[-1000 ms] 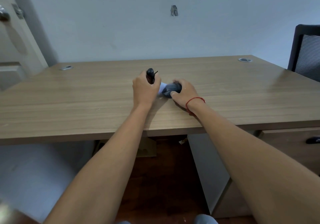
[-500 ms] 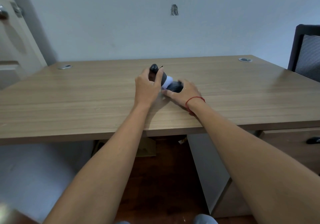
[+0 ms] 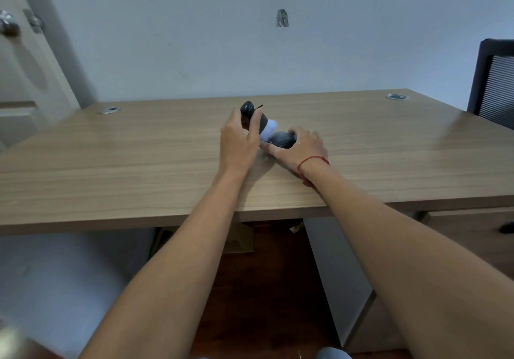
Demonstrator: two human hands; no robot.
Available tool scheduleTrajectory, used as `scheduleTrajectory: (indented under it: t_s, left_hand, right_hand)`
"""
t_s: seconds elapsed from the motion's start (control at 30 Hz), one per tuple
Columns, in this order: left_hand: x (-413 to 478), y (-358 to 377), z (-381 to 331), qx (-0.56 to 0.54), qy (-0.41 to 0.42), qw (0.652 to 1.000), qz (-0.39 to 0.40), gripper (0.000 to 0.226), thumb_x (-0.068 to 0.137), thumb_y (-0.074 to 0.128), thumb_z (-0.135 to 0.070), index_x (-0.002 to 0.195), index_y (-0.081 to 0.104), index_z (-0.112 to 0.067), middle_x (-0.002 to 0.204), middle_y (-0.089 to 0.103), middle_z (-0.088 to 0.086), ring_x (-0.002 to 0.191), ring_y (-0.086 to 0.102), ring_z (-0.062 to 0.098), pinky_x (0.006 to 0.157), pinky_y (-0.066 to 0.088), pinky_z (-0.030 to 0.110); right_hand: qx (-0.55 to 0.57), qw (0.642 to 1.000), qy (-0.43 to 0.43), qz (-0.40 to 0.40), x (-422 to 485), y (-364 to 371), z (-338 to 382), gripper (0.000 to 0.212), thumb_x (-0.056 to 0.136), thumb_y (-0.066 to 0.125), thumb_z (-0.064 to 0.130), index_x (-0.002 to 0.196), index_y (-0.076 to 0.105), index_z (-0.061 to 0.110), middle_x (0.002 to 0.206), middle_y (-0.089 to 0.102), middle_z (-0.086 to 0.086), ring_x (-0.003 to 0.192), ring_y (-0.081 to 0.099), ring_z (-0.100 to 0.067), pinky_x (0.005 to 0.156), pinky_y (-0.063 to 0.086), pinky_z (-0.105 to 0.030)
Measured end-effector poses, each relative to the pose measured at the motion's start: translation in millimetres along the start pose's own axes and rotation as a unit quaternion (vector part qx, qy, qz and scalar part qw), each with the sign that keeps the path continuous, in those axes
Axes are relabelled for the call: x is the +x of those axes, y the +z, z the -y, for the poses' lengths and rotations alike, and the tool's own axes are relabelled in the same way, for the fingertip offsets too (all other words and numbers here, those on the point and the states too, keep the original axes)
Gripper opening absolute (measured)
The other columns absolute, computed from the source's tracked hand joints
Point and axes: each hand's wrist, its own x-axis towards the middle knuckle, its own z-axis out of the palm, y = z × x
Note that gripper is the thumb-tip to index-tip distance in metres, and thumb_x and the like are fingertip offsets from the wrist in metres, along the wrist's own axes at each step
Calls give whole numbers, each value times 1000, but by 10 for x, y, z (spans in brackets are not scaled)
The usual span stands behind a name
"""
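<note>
I judge I am midway through rolling or folding up the dark grey and white fabric bundle [image 3: 269, 131], a sock by the look of it, though I can't be sure. It sits near the middle of the pale wooden desk [image 3: 111, 169], one end raised and the other down on the surface. My left hand [image 3: 239, 139] has its fingers curled round the raised dark end; my right hand [image 3: 301, 148] cups the lower dark end, thumb along its near side, fingers arched over it. The next move calls for both grips to hold firm while I turn one end into the other, since slack would let it unroll. There is room all round. The near edge lies under my wrists, and the round metal cable grommets [image 3: 109, 110] and the black mesh chair [image 3: 495, 80] stand well apart.
</note>
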Motion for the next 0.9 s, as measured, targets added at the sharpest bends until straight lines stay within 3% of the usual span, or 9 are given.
scheduleTrajectory:
  t_s: [0.07,0.17,0.23,0.37,0.43,0.57,0.73,0.83,0.9]
  left_hand:
    - [12,3,9,7,5,1000,16,28,94,57,-29,81,53,-5,74,56,4,70,50,21,59,38,13]
    - [28,39,84,82,-4,995,58,28,94,55,-32,85,54,-6,81,59,9,76,53,27,66,42,32]
    - [29,41,104,147,-21,988,53,32,95,52,-35,92,56,-3,91,64,15,83,56,32,65,38,34]
    - [10,-1,15,58,16,998,13,32,96,52,-32,85,55,-2,77,58,9,71,50,23,64,42,32]
    - [-4,-14,-14,43,33,998,44,31,96,53,-30,84,56,-2,76,57,6,71,52,21,63,41,24]
    - [85,-21,50,86,14,993,84,36,95,54,-34,81,56,-1,77,61,11,73,55,28,67,42,35]
    - [292,-53,11,60,-16,987,148,32,93,58,-33,73,60,-8,61,54,-4,59,48,12,50,34,12]
    - [348,-31,21,106,-6,978,182,31,92,59,-32,74,59,-7,65,55,2,64,48,18,53,34,19]
    - [394,-28,-6,94,-10,976,198,30,92,60,-31,80,64,-3,73,65,10,70,55,20,61,44,28]
  right_hand:
    - [21,1000,-4,5,1,8,0,90,54,61,79,125,52,25,127,55,-3,120,52,-27,100,45,-45]
    - [44,999,-9,28,-6,-26,-12,101,59,66,68,143,34,21,141,50,-3,129,48,-27,105,41,-46]
    - [50,998,-12,34,-13,-47,-14,104,59,66,68,146,29,23,144,48,-2,131,46,-27,107,39,-46]
    - [79,995,-17,66,-41,-31,-12,104,56,64,68,146,28,29,142,50,3,128,49,-26,104,42,-44]
    - [101,991,-32,88,-53,-33,-14,104,56,65,65,146,28,29,141,50,3,127,49,-25,102,44,-42]
    - [120,986,-45,103,-33,-44,-32,100,61,70,56,147,29,25,143,48,1,126,50,-22,99,43,-36]
    - [129,985,-49,107,-1,-54,-45,102,61,71,57,148,27,26,144,47,1,127,50,-23,105,42,-41]
    - [133,984,-54,109,-1,-69,-49,103,62,72,54,148,26,25,144,46,2,127,49,-22,104,42,-39]
    - [140,981,-58,118,-12,-75,-48,102,62,73,52,148,26,24,143,46,2,126,50,-21,102,42,-37]
